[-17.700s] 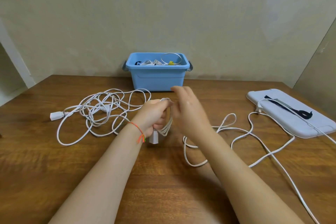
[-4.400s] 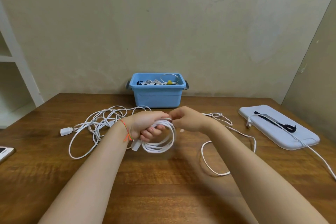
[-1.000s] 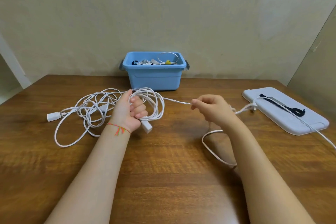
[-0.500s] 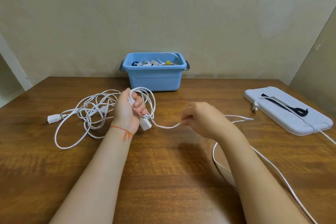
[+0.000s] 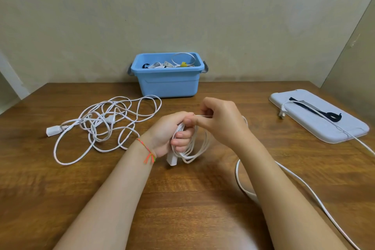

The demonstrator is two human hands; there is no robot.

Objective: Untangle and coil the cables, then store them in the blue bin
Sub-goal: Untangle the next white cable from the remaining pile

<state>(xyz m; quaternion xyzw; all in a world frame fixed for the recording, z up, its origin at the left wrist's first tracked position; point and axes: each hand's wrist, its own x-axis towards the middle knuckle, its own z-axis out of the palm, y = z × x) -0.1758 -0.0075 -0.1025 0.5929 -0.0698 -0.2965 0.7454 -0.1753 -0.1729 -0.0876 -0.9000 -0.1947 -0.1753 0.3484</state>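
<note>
At centre frame, a person's left hand [image 5: 168, 134] grips a coil of white cable [image 5: 192, 148] while the right hand [image 5: 221, 122] pinches its loose strand; a tangled cable [image 5: 105, 122] lies at left on the table [image 5: 182, 199], the blue bin [image 5: 168, 81] behind

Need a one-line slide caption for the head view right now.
Left hand grips white cable coil, right hand pinches its strand; blue bin behind.

Left hand [image 5: 166, 134] curled in a tight grip, right hand [image 5: 221, 122] pinching beside it, forearms converging.
</note>
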